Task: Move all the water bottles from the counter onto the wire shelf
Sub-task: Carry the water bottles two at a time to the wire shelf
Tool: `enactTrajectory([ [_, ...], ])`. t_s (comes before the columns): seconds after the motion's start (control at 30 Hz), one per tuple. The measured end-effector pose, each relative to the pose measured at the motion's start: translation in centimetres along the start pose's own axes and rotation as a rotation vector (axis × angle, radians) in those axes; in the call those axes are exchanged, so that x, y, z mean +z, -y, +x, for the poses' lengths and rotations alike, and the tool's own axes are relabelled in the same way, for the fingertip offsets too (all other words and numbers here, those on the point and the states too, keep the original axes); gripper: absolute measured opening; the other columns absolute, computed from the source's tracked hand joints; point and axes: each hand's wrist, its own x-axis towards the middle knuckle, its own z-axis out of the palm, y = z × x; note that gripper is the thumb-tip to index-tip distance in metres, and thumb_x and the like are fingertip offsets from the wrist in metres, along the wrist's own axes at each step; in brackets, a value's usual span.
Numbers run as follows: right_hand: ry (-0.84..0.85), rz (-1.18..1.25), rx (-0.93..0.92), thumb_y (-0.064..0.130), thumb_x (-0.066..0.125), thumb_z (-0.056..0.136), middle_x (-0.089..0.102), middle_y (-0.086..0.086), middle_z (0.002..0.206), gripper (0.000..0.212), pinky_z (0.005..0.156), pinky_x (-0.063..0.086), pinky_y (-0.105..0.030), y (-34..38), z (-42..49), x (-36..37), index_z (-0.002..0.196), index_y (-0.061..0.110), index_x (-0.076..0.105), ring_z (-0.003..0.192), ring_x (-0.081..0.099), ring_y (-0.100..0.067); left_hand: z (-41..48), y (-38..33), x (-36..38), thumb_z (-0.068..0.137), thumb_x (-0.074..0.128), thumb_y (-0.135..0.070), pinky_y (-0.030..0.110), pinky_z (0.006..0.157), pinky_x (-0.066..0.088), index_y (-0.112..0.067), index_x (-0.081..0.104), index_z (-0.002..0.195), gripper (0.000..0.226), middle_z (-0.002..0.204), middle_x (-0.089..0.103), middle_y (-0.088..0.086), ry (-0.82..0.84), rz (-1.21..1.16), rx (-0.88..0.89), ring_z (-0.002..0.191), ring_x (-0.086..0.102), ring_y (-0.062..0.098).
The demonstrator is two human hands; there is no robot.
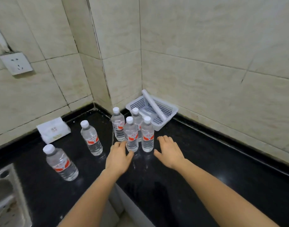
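Two bare forearms reach in from the bottom edge of the frame over a glossy black counter (206, 161). The left hand (118, 157) lies just left of centre, palm down, fingers straight and loose. Its thumb and forefinger sit on either side of the foot of the front-left bottle (131, 135), touching it or very nearly, with no grasp closed round it. The right hand (169, 152) hovers just right of centre, also slack and spread and holding nothing. Its thumb points towards the front-right bottle (147, 135), with a small gap between them.

At the lower left edge, part of a steel sink (4, 194) shows, blurred. Just beyond it stands the nearest water bottle (61, 163), upright on the counter, clear with a white cap and a red-and-white label. A second lone bottle (91, 138) stands further up and to the right, well apart from the first.

In the middle of the frame four bottles stand close together. The two front ones are by the hands, and behind them are the back-left bottle (118, 124) and the back-right bottle (136, 118). All six bottles are upright on the counter.

Left of centre, a white tissue pack (53, 130) rests against the wall. Behind the cluster, in the counter's corner, sits a white perforated plastic basket (170, 110) with a white tube (152, 104) lying slantwise across it. Cream wall tiles (206, 46) rise behind, and a white wall socket (16, 63) is in the upper left.
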Motion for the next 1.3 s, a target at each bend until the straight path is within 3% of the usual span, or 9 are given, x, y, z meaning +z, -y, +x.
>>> enactTrajectory([
  [0.17, -0.067, 0.017, 0.107, 0.039, 0.056, 0.091, 0.051, -0.008, 0.128, 0.053, 0.093, 0.044, -0.038, 2.1, 5.4, 0.5, 0.134, 0.013, 0.039, 0.115, 0.049, -0.025, 6.6, 2.0, -0.6, 0.092, 0.050, -0.036, 0.040, 0.100, 0.041, -0.016, 0.038, 0.139, 0.053, 0.137, 0.047, 0.009, 0.007, -0.071, 0.091, 0.128, 0.041, 0.025],
  [0.3, -0.090, -0.028, 0.141, 0.039, 0.057, 0.091, 0.044, -0.011, 0.139, 0.067, 0.096, 0.043, -0.042, 3.0, 8.8, 0.1, 0.145, 0.011, 0.026, 0.124, 0.044, -0.029, 10.3, 1.8, -0.4, 0.090, 0.053, -0.034, 0.043, 0.107, 0.039, -0.012, 0.031, 0.143, 0.061, 0.144, 0.042, 0.010, 0.005, -0.102, 0.140, 0.132, 0.039, 0.026],
  [0.47, -0.074, -0.084, 0.127, 0.038, 0.050, 0.096, 0.041, -0.010, 0.140, 0.066, 0.096, 0.043, -0.044, 2.7, 11.5, -0.2, 0.152, 0.023, 0.018, 0.125, 0.043, -0.030, 12.9, 0.7, 0.5, 0.092, 0.052, -0.033, 0.039, 0.099, 0.041, -0.015, 0.025, 0.146, 0.063, 0.138, 0.043, 0.009, -0.042, -0.111, 0.259, 0.128, 0.040, 0.025],
  [0.57, -0.079, -0.099, 0.083, 0.036, 0.047, 0.098, 0.049, -0.006, 0.129, 0.055, 0.091, 0.044, -0.042, 2.5, 12.0, 0.3, 0.149, 0.027, 0.027, 0.120, 0.046, -0.027, 13.5, 0.9, 1.1, 0.094, 0.047, -0.035, 0.040, 0.095, 0.044, -0.015, 0.023, 0.148, 0.062, 0.134, 0.047, 0.009, -0.027, -0.036, 0.266, 0.125, 0.040, 0.026],
  [0.7, -0.141, -0.069, 0.047, 0.031, 0.049, 0.098, 0.056, -0.008, 0.115, 0.038, 0.082, 0.045, -0.038, 2.5, 11.4, 0.8, 0.134, 0.018, 0.044, 0.110, 0.052, -0.029, 12.9, 1.9, 1.4, 0.095, 0.048, -0.037, 0.040, 0.087, 0.046, -0.018, 0.032, 0.146, 0.057, 0.122, 0.054, 0.010, -0.070, -0.028, 0.289, 0.116, 0.045, 0.026],
  [0.87, -0.213, -0.010, 0.019, 0.030, 0.054, 0.096, 0.059, -0.009, 0.114, 0.036, 0.083, 0.044, -0.036, 3.2, 9.4, 1.5, 0.126, 0.010, 0.053, 0.108, 0.052, -0.027, 11.5, 2.5, 0.8, 0.092, 0.055, -0.031, 0.040, 0.077, 0.048, -0.020, 0.041, 0.141, 0.052, 0.112, 0.054, 0.007, -0.064, -0.066, 0.292, 0.109, 0.047, 0.025],
  [1.03, -0.224, 0.126, 0.098, 0.030, 0.061, 0.091, 0.060, -0.006, 0.108, 0.030, 0.082, 0.044, -0.033, 3.4, 6.6, 2.3, 0.115, 0.012, 0.059, 0.102, 0.054, -0.023, 9.8, 2.9, 0.8, 0.083, 0.068, -0.023, 0.039, 0.062, 0.050, -0.010, 0.057, 0.118, 0.039, 0.092, 0.059, 0.010, -0.082, -0.003, 0.439, 0.087, 0.057, 0.029],
  [1.17, -0.209, 0.274, 0.274, 0.028, 0.067, 0.083, 0.064, -0.006, 0.096, 0.019, 0.073, 0.048, -0.036, 2.2, 5.1, 0.9, 0.095, 0.013, 0.064, 0.090, 0.059, -0.025, 9.6, 2.3, 0.0, 0.086, 0.064, -0.024, 0.041, 0.072, 0.048, -0.004, 0.059, 0.116, 0.036, 0.097, 0.061, 0.014, -0.052, 0.029, 0.462, 0.094, 0.055, 0.031],
  [1.3, -0.192, 0.383, 0.334, 0.026, 0.071, 0.078, 0.069, -0.002, 0.090, 0.018, 0.070, 0.051, -0.035, 0.0, 1.8, -1.3, 0.091, 0.015, 0.067, 0.083, 0.063, -0.021, 7.3, 0.7, -0.4, 0.085, 0.063, -0.024, 0.036, 0.073, 0.045, -0.007, 0.062, 0.106, 0.027, 0.096, 0.060, 0.011, -0.005, -0.010, 0.528, 0.092, 0.055, 0.027],
])
